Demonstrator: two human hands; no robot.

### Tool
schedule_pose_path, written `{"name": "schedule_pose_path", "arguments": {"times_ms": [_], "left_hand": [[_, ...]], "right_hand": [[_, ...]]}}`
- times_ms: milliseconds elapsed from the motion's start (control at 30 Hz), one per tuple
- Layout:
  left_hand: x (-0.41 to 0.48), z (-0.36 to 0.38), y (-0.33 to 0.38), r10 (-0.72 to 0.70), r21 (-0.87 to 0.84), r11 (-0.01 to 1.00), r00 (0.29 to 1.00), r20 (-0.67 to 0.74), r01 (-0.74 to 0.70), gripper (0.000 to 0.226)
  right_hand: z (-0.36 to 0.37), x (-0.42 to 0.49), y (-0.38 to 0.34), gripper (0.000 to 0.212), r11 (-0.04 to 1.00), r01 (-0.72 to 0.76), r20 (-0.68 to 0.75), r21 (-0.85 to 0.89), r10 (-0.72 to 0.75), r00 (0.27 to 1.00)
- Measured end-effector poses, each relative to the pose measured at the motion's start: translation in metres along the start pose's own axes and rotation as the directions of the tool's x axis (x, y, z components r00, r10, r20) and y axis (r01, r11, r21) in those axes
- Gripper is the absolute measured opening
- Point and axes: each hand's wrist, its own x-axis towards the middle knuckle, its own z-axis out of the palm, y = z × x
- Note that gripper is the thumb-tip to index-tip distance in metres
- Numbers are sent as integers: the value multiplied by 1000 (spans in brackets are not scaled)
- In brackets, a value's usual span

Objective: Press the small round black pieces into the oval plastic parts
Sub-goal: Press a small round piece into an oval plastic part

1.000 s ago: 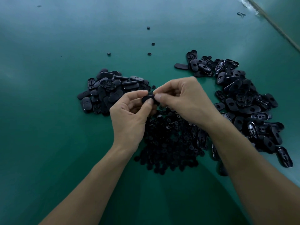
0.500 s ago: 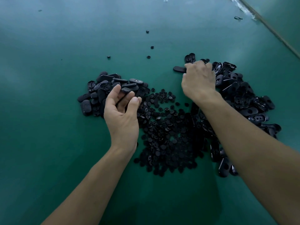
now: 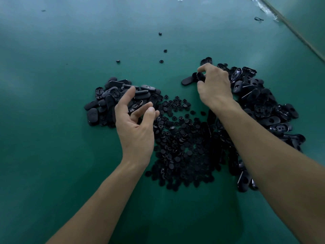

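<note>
In the right hand (image 3: 213, 83): 1 oval part (image 3: 200, 76), smooth black plastic, stands on edge, pinched between the curled forefinger and thumb.
Flat oval (image 3: 187, 80): rounded ends, matte top, lies just left of the right fingertips, at the tip of the right pile.
Left hand (image 3: 135, 125): palm turned inward, fingers spread wide and loosely bent, holding nothing.
Left pile (image 3: 105, 103): oval shells, some glossy, some showing ribbed undersides, heaped beneath and left of the left fingertips.
Right pile (image 3: 263, 103): more ovals, many with a round hole, spreading right of the right fingers and down along that forearm.
Round pieces (image 3: 182, 143): small flat black discs, thickly heaped between the 2 wrists, nearer the body than either set of fingers.
Strays (image 3: 161, 61): 4 single discs, well apart, beyond the fingertips.
Table (image 3: 52, 85): smooth green mat with a dull sheen; broad bare room left of the left fingers and beyond both hands.
Table edge (image 3: 299, 36): pale diagonal line, far right beyond the right fingers.
</note>
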Motion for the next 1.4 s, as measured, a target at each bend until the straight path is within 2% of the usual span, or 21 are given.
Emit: {"name": "schedule_pose_path", "arguments": {"times_ms": [133, 333, 400, 500, 567, 667, 733, 867, 933, 1067, 1200, 1300, 1400], "left_hand": [[2, -3, -3, 4, 69, 998, 999, 48, -7, 19], [0, -3, -2, 21, 58, 998, 992, 124, -28, 11], [-1, -3, -2, 16, 61, 998, 992, 127, -24, 16], [-2, -3, -1, 14, 72, 997, 992, 127, -23, 24], [-2, -2, -1, 16, 83, 996, 991, 132, -28, 23], [-2, -3, -3, 23, 91, 995, 989, 146, -36, 16], [-1, -3, -3, 26, 94, 995, 987, 156, -41, 13], [-1, -3, -4, 27, 89, 995, 987, 158, -41, 13], [-1, -3, -5, 29, 92, 995, 987, 161, -44, 13], [-1, -3, -5, 32, 93, 995, 987, 160, -47, 13], [-1, -3, -4, 27, 72, 997, 987, 160, -39, 15], [-2, -2, -2, 12, 63, 998, 985, 175, -23, 16], [-1, -2, -2, 25, 76, 996, 986, 167, -38, 10]], "right_hand": [[-4, -6, 1, 41, 1000, 14, -57, 20, -13, 998], [-19, -28, -13, 25, 932, 77, -101, 353, -44, 994], [-26, -40, -19, 23, 892, 112, -62, 437, -95, 994], [-30, -59, -22, 18, 817, 99, 122, 569, -203, 972], [-26, -66, -21, 17, 845, 83, 162, 528, -196, 967], [-22, -66, -12, 18, 934, 48, 116, 355, -95, 989], [-21, -63, -6, 18, 955, 11, 104, 296, -44, 994], [-18, -62, -1, 8, 972, -5, 115, 235, -23, 993], [-19, -62, -1, 6, 958, -12, 118, 285, -23, 993], [-26, -64, -5, 11, 884, -4, 96, 467, -47, 994], [-35, -72, -16, 8, 702, -16, 192, 712, -173, 966], [-34, -76, -23, 10, 603, -60, 292, 795, -293, 910], [-30, -78, -24, 16, 580, -96, 354, 809, -350, 868]]}}
